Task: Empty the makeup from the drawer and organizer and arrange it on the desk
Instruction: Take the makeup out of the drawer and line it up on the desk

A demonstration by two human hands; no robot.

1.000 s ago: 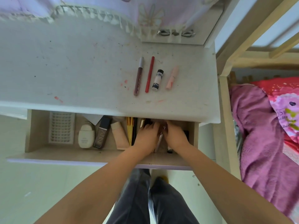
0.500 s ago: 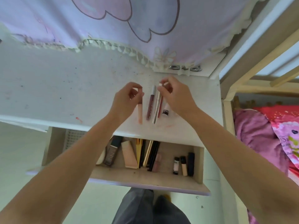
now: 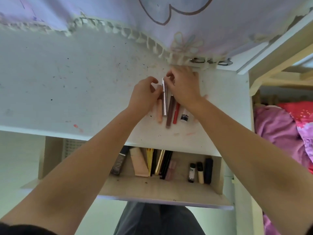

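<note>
Both my hands went farther back on the white desk (image 3: 71, 78) since a moment ago. My right hand (image 3: 183, 89) pinches the silver tube (image 3: 164, 99); my left hand (image 3: 144, 97) pinches the peach tube (image 3: 159, 114) beside it. Three more tubes lie to the right. Near me, the open drawer (image 3: 160, 189) holds more makeup. A pink bed (image 3: 281, 133) sits right.

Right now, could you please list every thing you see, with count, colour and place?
silver tube: 1, silver, desk, pinched by both hands
peach tube: 1, peach, desk, left of silver tube
brown lip gloss: 1, brown, desk, right of silver tube
red pencil: 1, red, desk
small bottle: 1, white, dark label, desk
desk: 1, white, stained
drawer: 1, beige, open, still holds makeup
curtain: 1, lilac, above desk
blanket: 1, pink, right
left hand: 1, on silver tube
right hand: 1, on silver tube
</note>
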